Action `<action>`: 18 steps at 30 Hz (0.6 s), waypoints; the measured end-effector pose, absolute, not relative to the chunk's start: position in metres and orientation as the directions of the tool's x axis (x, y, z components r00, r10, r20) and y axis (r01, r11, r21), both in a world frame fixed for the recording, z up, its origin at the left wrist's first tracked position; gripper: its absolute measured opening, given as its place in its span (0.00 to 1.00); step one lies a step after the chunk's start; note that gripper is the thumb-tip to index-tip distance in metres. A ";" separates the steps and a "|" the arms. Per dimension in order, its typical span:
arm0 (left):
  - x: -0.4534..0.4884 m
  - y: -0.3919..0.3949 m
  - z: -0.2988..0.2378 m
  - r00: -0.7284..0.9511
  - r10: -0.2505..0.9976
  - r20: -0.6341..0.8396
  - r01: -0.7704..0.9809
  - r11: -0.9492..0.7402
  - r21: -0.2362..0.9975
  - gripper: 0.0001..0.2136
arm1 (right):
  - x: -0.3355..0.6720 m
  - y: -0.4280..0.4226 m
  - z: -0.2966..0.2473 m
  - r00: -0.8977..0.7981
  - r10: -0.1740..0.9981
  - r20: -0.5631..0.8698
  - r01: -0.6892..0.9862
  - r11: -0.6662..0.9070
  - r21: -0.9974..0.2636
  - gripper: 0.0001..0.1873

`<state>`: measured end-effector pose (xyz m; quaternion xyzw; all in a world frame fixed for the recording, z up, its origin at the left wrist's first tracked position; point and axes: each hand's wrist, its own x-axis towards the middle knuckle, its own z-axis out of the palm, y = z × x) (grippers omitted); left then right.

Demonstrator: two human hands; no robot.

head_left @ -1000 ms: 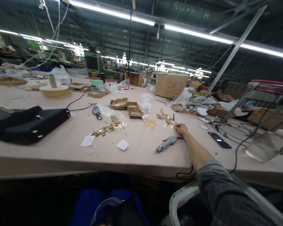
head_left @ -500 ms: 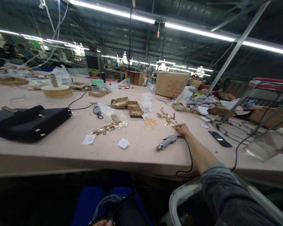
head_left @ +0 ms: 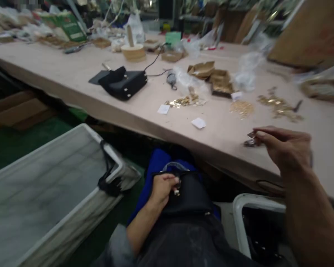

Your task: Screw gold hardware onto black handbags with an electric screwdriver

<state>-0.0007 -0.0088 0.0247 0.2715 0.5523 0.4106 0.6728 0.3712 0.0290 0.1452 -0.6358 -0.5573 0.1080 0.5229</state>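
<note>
A black bag (head_left: 190,193) lies on my lap over blue cloth. My left hand (head_left: 163,187) is closed on its upper edge, and a small gold-coloured fitting (head_left: 176,192) shows just below the fingertips. Above the table's front edge, my right hand (head_left: 288,144) pinches a small shiny metal plate (head_left: 251,135) between thumb and fingers. The grey electric screwdriver (head_left: 249,143) lies just behind that hand, mostly hidden by it. Farther back on the table are loose gold metal plates (head_left: 280,105) and a pile of tiny gold pieces (head_left: 242,108).
Another black bag (head_left: 128,83) sits on the table (head_left: 86,81) at the left. Small cardboard boxes (head_left: 221,82) and paper slips (head_left: 198,123) lie mid-table. A large white bin (head_left: 39,185) stands at lower left; a white-rimmed container (head_left: 239,211) stands right of my lap.
The view has swung left and down. My right hand has come back from the gold plates toward me, now with a small metal plate in it. My left hand and lap bag show more fully.
</note>
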 end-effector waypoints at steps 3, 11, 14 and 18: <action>-0.002 -0.009 0.018 0.040 0.841 -0.539 -0.313 0.523 0.793 0.17 | 0.278 0.002 0.118 0.229 0.961 0.156 0.285 0.087 -0.955 0.20; -0.006 -0.017 0.016 0.028 0.825 -0.564 -0.416 0.523 0.744 0.18 | 0.169 -0.009 0.059 -0.168 0.966 -0.199 -0.055 -0.210 -0.976 0.19; -0.008 -0.016 0.014 0.040 0.826 -0.562 -0.409 0.527 0.745 0.16 | 0.164 -0.006 0.053 -0.179 0.949 -0.261 -0.062 -0.275 -0.959 0.21; -0.009 -0.018 0.014 0.069 0.833 -0.548 -0.392 0.528 0.754 0.14 | 0.158 -0.004 0.046 -0.167 0.922 -0.348 0.006 -0.352 -0.936 0.23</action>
